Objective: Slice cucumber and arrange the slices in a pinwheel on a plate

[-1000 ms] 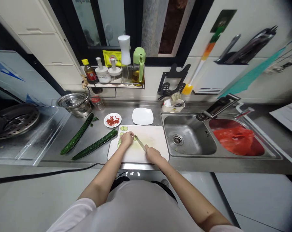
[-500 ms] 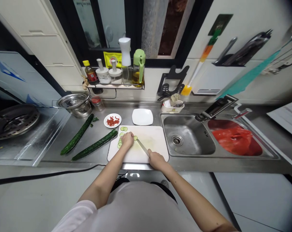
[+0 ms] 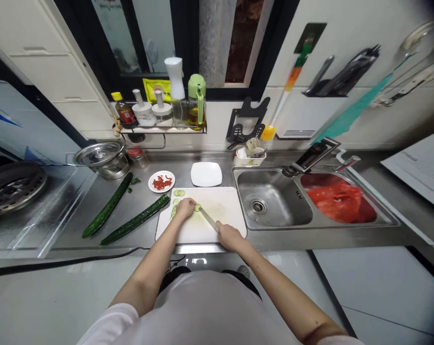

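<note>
On the white cutting board (image 3: 222, 201), my right hand (image 3: 229, 235) is wrapped round the handle of a knife (image 3: 208, 219), its blade pointing up and left. A pale green cucumber slice (image 3: 197, 207) lies at the blade's tip. My left hand (image 3: 185, 208) has its fingers pinched together at the near-left edge of that slice; the fingertips are partly hidden. More cucumber slices (image 3: 179, 193) lie along the board's left side, some covered by my left hand. One whole cucumber (image 3: 135, 219) rests left of the board, and a second cucumber (image 3: 107, 206) lies farther left.
Behind the board stand a plate of chopped red pieces (image 3: 152, 188) and a white square plate (image 3: 206, 174). A lidded steel pot (image 3: 111, 160) is at the back left. To the right is a double sink (image 3: 274, 191) with a red bag (image 3: 337, 201). Bottles line a wall rack (image 3: 162, 129).
The view has shifted slightly, so things sit farther left. My left fingers have drawn together beside the slice at the knife tip, and more of that slice shows. The knife stays in my right hand.
</note>
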